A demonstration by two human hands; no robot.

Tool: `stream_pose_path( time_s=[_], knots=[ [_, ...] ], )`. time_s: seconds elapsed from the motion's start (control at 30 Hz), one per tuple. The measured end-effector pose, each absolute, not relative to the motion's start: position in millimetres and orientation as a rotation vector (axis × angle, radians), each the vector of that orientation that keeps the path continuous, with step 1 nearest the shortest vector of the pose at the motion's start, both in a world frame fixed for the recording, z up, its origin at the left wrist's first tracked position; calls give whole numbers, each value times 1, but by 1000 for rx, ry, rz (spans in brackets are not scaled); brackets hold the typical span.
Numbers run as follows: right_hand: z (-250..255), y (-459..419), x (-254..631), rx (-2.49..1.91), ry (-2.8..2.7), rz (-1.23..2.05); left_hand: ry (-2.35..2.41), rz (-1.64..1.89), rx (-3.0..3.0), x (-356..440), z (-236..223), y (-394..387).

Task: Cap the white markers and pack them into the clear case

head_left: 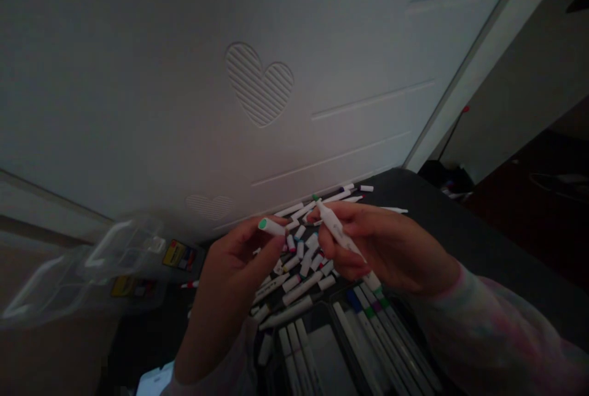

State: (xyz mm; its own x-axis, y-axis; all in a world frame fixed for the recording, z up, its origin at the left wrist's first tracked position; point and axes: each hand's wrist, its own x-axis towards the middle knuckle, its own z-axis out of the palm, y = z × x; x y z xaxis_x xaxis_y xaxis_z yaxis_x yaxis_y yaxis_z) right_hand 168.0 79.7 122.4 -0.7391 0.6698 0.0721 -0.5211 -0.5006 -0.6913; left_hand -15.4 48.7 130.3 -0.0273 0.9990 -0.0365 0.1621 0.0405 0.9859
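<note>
Between the thumb and fingers of my left hand [239, 261] is a white marker cap [272, 227] with a green end. My right hand [381, 239] grips a white marker [343, 236], uncapped, its green tip pointing up and to the left. Cap and marker are apart. Below and behind both hands lies a loose pile of white markers [301, 288] and caps, some with coloured ends. Close to me, a dark tray [338, 328] holds several markers [381, 334] lined up side by side, a few with blue, green or purple bands.
A white panel with a carved heart [260, 86] rises behind the dark table [437, 224]. At the left stand clear plastic cases [124, 248] with yellow labels. A pale flat object [156, 379] lies at the lower left. Dark items [448, 178] sit beyond the table's right side.
</note>
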Motion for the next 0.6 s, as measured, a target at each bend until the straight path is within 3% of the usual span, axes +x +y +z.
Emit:
stream_pose_path(
  time_s=[0.6],
  knots=[
    [121, 77, 166, -255, -926, 2302, 1211, 1372, 1079, -13, 129, 43]
  ],
)
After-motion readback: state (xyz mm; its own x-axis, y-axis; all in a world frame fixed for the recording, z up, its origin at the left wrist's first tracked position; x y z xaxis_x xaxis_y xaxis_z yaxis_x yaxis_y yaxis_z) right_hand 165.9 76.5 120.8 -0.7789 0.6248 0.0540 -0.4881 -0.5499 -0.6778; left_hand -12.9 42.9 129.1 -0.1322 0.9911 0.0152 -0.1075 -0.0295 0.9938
